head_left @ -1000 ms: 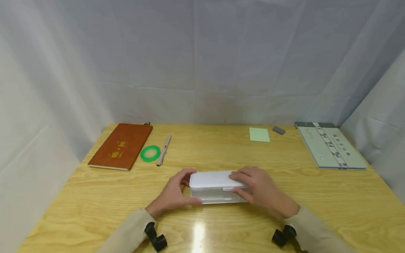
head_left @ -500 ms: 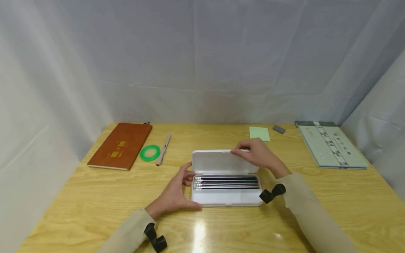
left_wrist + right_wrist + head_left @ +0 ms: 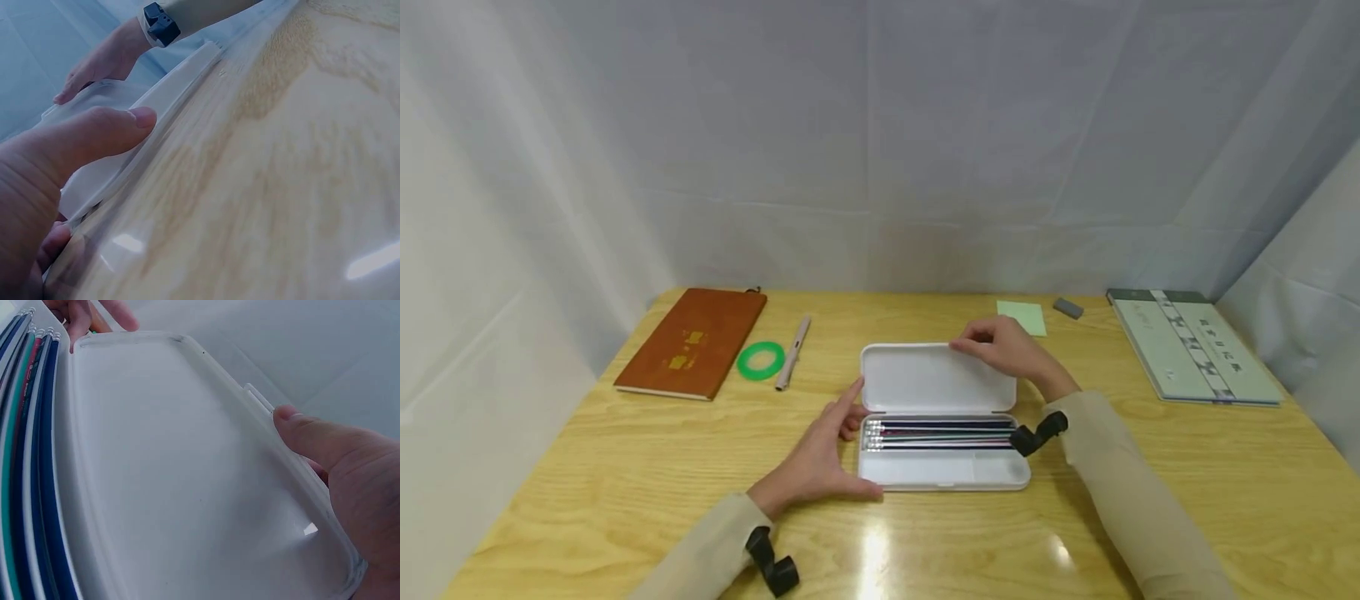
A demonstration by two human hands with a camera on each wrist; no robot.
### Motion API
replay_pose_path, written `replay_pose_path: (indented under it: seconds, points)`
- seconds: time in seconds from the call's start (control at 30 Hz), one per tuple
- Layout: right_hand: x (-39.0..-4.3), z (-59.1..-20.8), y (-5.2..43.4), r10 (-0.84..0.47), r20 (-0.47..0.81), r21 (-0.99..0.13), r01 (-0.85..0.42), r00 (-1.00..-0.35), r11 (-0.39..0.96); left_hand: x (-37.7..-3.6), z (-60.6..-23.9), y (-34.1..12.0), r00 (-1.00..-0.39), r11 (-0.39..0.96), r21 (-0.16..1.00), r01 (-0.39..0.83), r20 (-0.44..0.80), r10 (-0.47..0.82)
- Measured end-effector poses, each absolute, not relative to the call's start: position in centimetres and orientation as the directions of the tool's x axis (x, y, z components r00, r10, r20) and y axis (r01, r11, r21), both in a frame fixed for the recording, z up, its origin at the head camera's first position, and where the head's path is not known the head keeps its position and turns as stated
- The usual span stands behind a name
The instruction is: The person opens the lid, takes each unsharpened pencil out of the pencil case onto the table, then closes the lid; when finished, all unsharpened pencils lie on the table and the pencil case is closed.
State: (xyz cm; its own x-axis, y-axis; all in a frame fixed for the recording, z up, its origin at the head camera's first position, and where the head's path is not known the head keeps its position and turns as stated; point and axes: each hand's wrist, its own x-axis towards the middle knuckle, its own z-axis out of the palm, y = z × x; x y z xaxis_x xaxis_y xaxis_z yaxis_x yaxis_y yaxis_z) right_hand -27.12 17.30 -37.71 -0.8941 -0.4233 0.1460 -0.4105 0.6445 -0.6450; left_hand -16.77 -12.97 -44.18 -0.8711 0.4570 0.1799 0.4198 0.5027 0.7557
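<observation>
Glossy wood-grain table [image 3: 625, 500]. Pale book [image 3: 1195, 358] far right, leathery brown notebook [image 3: 696, 343] far left. Smooth white case [image 3: 917, 468], rounded oblong, near front centre, lid [image 3: 917, 379] raised. Left hand [image 3: 815, 458] clasping case's left end; right hand [image 3: 1011, 350] pinching lid rim. Black wrist camera [image 3: 1037, 434] overlaps slim pencils [image 3: 940, 434] inside. Beyond: pen [image 3: 793, 354], green ring [image 3: 743, 361], paper square [image 3: 1024, 317], grey block [image 3: 1067, 308].

Two hands [image 3: 820, 462] [image 3: 1015, 350], one case [image 3: 925, 469] between their fingers, pencils [image 3: 940, 435] inside too bunched to count tbh. Farther from the fingers: two notebooks [image 3: 691, 337] [image 3: 1195, 350], one pen [image 3: 792, 354], one green ring [image 3: 745, 363], one paper square [image 3: 1024, 317], one grey block [image 3: 1068, 308].
</observation>
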Motion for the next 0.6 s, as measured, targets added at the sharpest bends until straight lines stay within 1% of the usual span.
replay_pose_path:
  seconds: [0.07, 0.1, 0.17, 0.2, 0.27, 0.33, 0.37, 0.4, 0.43, 0.5, 0.57, 0.6]
  points:
    - [-27.1, -37.9, 17.3, -0.413, 0.191, -0.643, -0.431, -0.89, 0.633, -16.8, -44.2, -13.0, -0.868, 0.503, 0.752, 0.427, 0.185, 0.461]
    - [-27.0, -37.9, 17.3, -0.402, 0.236, -0.635, -0.454, -0.884, 0.625, -16.8, -44.2, -13.0, -0.868, 0.503, 0.751, 0.428, 0.185, 0.462]
    - [-26.7, -38.1, 17.3, -0.373, 0.401, -0.567, -0.547, -0.836, 0.616, -16.7, -44.2, -13.0, -0.866, 0.501, 0.752, 0.429, 0.186, 0.463]
    - [-26.5, -38.1, 17.3, -0.349, 0.498, -0.518, -0.595, -0.794, 0.615, -16.7, -44.1, -13.1, -0.866, 0.5, 0.752, 0.43, 0.186, 0.464]
    - [-25.9, -37.8, 17.3, -0.303, 0.68, -0.393, -0.681, -0.668, 0.619, -16.6, -44.1, -13.1, -0.867, 0.499, 0.754, 0.427, 0.183, 0.464]
    - [-25.1, -37.4, 17.3, -0.302, 0.789, -0.257, -0.733, -0.535, 0.629, -16.6, -44.0, -13.1, -0.868, 0.501, 0.755, 0.423, 0.178, 0.464]
    - [-24.5, -37.3, 17.3, -0.324, 0.8, -0.232, -0.759, -0.505, 0.609, -16.6, -44.0, -13.1, -0.869, 0.504, 0.756, 0.419, 0.173, 0.463]
    - [-23.9, -37.2, 17.2, -0.365, 0.792, -0.221, -0.788, -0.489, 0.575, -16.6, -43.9, -13.1, -0.871, 0.506, 0.756, 0.415, 0.17, 0.461]
    - [-23.4, -37.2, 17.2, -0.418, 0.766, -0.225, -0.813, -0.488, 0.537, -16.6, -43.9, -13.1, -0.872, 0.508, 0.756, 0.412, 0.168, 0.459]
    - [-22.2, -37.5, 17.2, -0.537, 0.659, -0.278, -0.834, -0.526, 0.476, -16.6, -43.9, -13.0, -0.874, 0.509, 0.758, 0.409, 0.165, 0.457]
    - [-21.1, -38.1, 17.2, -0.624, 0.51, -0.38, -0.806, -0.592, 0.454, -16.7, -44.0, -13.0, -0.874, 0.507, 0.759, 0.408, 0.163, 0.458]
    - [-20.7, -38.4, 17.3, -0.655, 0.441, -0.414, -0.786, -0.614, 0.458, -16.7, -44.0, -13.0, -0.873, 0.506, 0.759, 0.408, 0.163, 0.459]
